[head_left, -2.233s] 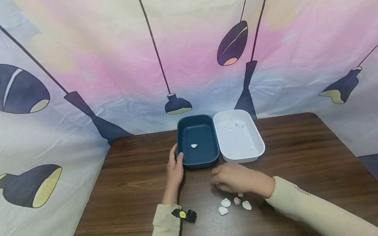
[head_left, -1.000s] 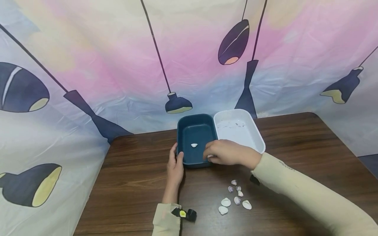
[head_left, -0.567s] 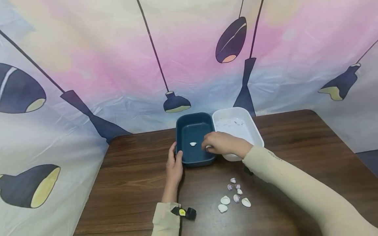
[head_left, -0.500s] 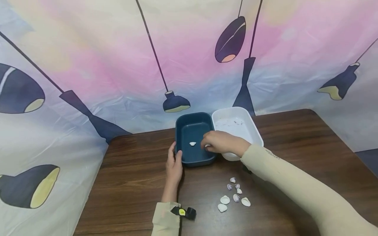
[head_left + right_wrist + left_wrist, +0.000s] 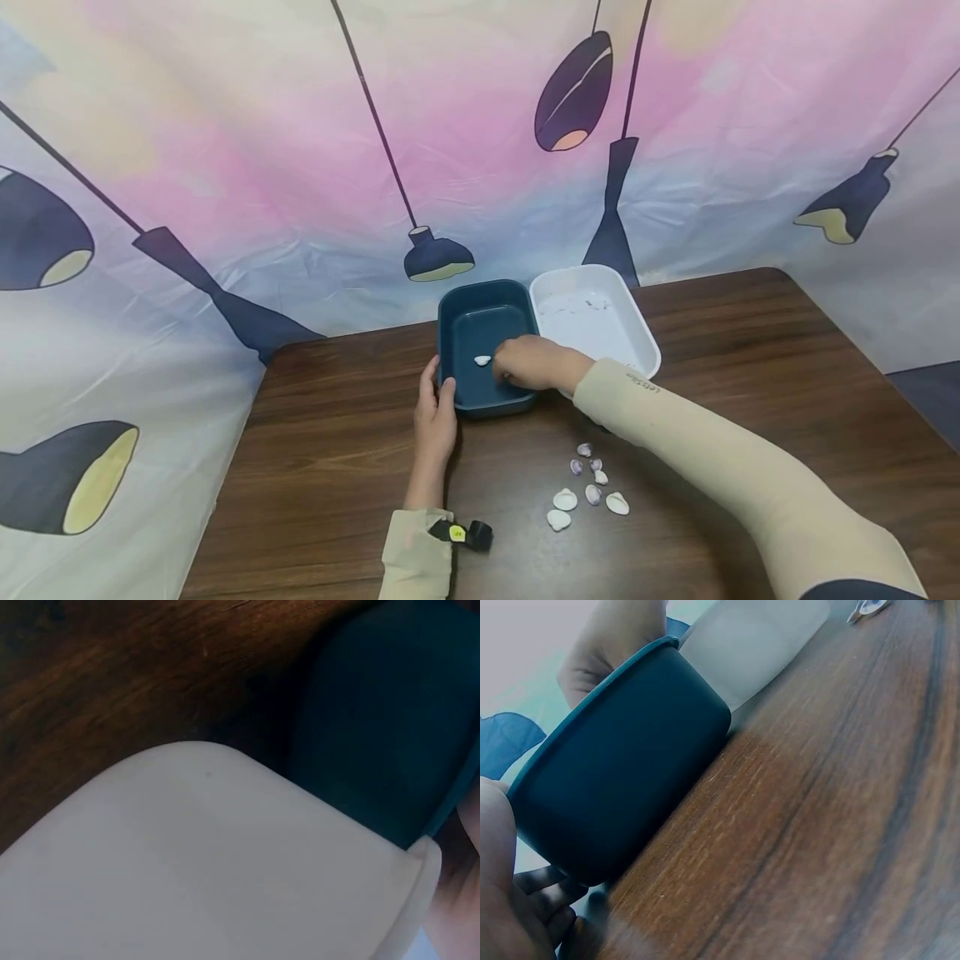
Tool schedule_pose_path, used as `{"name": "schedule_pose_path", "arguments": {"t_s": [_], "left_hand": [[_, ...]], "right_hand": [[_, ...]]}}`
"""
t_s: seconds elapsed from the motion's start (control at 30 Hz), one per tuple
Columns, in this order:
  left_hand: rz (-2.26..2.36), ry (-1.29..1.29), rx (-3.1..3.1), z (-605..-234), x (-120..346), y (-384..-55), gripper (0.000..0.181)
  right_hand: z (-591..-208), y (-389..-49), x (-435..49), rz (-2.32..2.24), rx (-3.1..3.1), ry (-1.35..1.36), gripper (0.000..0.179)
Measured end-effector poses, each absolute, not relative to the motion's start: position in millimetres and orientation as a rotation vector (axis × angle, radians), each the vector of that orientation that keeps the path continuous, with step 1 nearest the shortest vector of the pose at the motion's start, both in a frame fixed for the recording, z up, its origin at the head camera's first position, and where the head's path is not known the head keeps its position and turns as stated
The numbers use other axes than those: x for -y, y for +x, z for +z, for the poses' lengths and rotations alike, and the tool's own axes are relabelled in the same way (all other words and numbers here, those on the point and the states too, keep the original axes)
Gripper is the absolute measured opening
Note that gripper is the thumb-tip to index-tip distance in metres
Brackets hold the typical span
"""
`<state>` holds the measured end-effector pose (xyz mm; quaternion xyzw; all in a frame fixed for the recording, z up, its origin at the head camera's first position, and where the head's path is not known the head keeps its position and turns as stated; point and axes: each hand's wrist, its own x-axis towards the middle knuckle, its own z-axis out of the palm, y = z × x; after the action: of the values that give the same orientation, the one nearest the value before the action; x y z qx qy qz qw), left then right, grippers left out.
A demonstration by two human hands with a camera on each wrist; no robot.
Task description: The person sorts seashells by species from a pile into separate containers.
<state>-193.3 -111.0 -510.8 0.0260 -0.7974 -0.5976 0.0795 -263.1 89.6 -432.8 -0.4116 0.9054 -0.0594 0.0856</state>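
My left hand (image 5: 435, 425) holds the left wall of a dark teal tray (image 5: 491, 408), thumb near the rim and fingers along the outside. The left wrist view shows its fingertips (image 5: 559, 894) low against the tray (image 5: 630, 765). Inside lies one white seashell (image 5: 482, 361). My right hand (image 5: 534, 363) reaches over the tray's right wall, fingers curled down close to that shell. A second seashell, seen earlier in those fingers, is hidden by them now. Several white and purplish seashells (image 5: 593, 494) lie on the table nearer to me.
A white tray (image 5: 637, 333) with small dark specks stands against the teal tray's right side. The wooden table (image 5: 337, 450) backs onto a painted cloth (image 5: 300, 167) with lamp pictures. A black wrist strap (image 5: 468, 533) sits on the left sleeve.
My right hand has carried a white seashell from the table pile over and down into the teal tray, moving left toward the shell there. My left hand stays at the tray.
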Motion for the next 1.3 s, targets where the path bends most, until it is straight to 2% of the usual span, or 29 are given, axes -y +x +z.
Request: {"name": "schedule_pose_path", "arguments": {"t_s": [0.57,0.83,1.3], "left_hand": [[-1.798,0.059,2.378,-510,111,-193,0.050],[-1.800,0.066,2.380,-511,112,-191,0.050],[-1.788,0.085,2.379,-512,111,-190,0.051]], "right_hand": [[-439,-266,-84,-0.063,-2.760,-1.180,0.019],[-433,-262,-91,-0.122,-2.757,-1.196,0.027],[-416,-227,-124,-0.395,-2.820,-1.419,0.027]]}}
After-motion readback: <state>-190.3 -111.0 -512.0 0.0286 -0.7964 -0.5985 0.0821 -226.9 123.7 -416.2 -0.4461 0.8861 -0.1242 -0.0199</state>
